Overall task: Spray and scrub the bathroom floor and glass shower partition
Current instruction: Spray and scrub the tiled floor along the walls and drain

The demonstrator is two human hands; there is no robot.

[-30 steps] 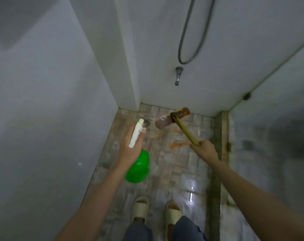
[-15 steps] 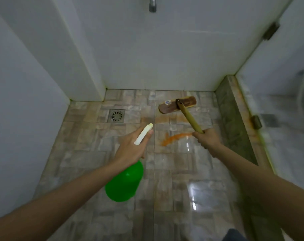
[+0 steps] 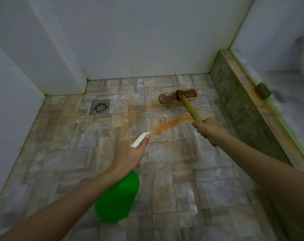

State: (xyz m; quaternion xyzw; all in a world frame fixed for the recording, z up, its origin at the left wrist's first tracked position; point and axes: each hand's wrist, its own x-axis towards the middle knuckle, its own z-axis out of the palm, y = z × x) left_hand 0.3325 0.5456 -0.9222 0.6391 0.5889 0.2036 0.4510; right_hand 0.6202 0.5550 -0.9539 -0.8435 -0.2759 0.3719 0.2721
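Observation:
My left hand [image 3: 128,154] grips a green spray bottle [image 3: 117,197] by its white trigger head, nozzle pointing toward the far floor. My right hand [image 3: 207,128] holds the yellow wooden handle of a scrub brush [image 3: 178,96]. The brown brush head rests flat on the tiled floor [image 3: 69,153] near the back wall. An orange streak [image 3: 170,124] runs across the tiles between the nozzle and my right hand, with a fainter orange smear just left of the brush head. The glass shower partition [image 3: 290,80] stands at the right, hazy and stained along its base.
A square metal floor drain [image 3: 100,106] sits at the back left. White walls close the left and back sides. A raised tiled curb [image 3: 243,108] with rust-coloured stains runs under the glass, carrying a rusty hinge bracket [image 3: 262,90]. Wet tiles shine near me.
My view has tilted down from the wall, hose and tap to the floor and moved closer. Both hands keep their hold; the brush head stays near the back wall.

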